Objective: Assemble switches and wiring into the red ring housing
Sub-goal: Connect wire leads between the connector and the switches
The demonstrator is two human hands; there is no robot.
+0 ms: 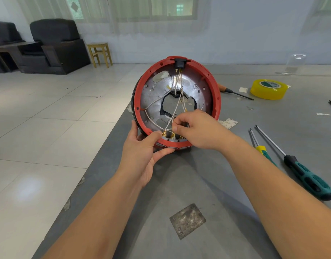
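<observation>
**Ring held on edge, wire pinched at the lower rim**

The ring (176,101) stands on edge on the grey surface (207,184), its open side facing the camera. A metal plate (155,98) fills its back. A black socket (179,63) sits at the top of the rim. 3 grey switches (173,140) sit side by side in the lower rim, with brass terminals on top. White wires (177,101) run from the socket down across the plate to the switches.

The left hand (142,152) grips the lower left rim: thumb on the inner side beside the left switch, fingers (163,151) curled under the outer edge. The forearm comes up from the lower left.

The right hand (194,129) reaches in from the right, knuckles up. Its fingers are curled and pinch a wire just above the middle switch. The rest of the hand covers the lower right rim.

To the right lie 2 screwdrivers (299,169) with green handles. Further back lie a third tool (233,91) with an orange handle and a yellow tape roll (268,89). The print on the roll's core is too small to read.
</observation>
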